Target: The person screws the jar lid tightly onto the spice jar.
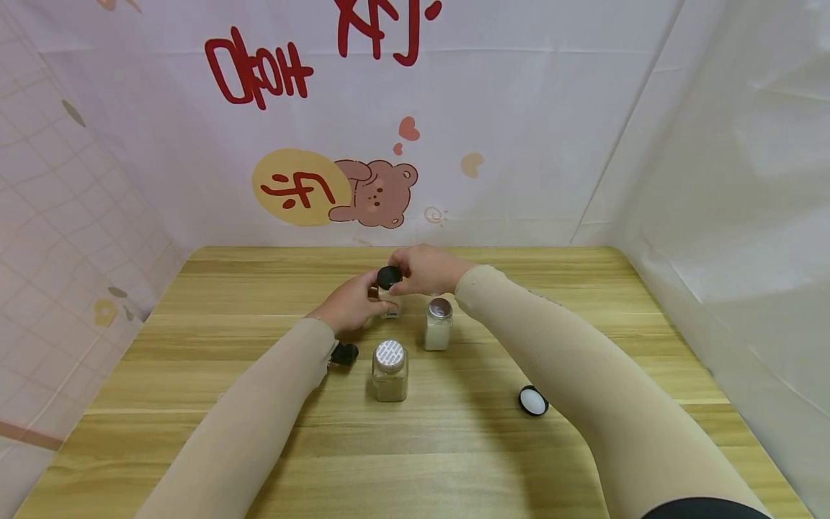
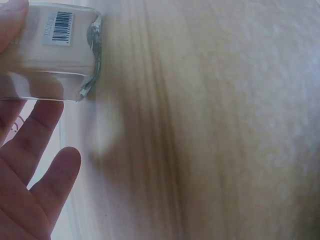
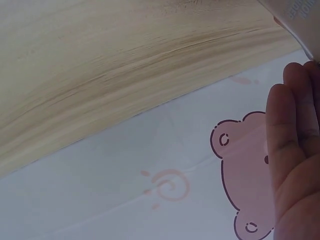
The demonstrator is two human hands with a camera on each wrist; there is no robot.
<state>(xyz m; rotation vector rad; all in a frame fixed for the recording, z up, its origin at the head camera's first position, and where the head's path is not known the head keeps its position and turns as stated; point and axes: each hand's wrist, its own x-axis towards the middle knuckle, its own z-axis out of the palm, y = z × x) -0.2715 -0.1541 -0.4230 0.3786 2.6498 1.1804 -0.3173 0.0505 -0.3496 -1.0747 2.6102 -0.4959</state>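
A clear glass jar filled with pale powder and topped by a black lid is between both hands near the table's back. My left hand grips the jar's body, thumb on the near side. Meanwhile my right hand pinches the black lid at its rim. In the left wrist view the jar shows a barcode label and its thick glass base; the ring and little fingers stand off the glass. The right wrist view catches only a corner of the jar beside the fingers.
Two lidless jars stand nearer: one with a shiny dark top, one with a silver patterned seal. A black cap lies white-liner up at right. Something black sits by the left cuff. A printed sheet rises behind the wooden table.
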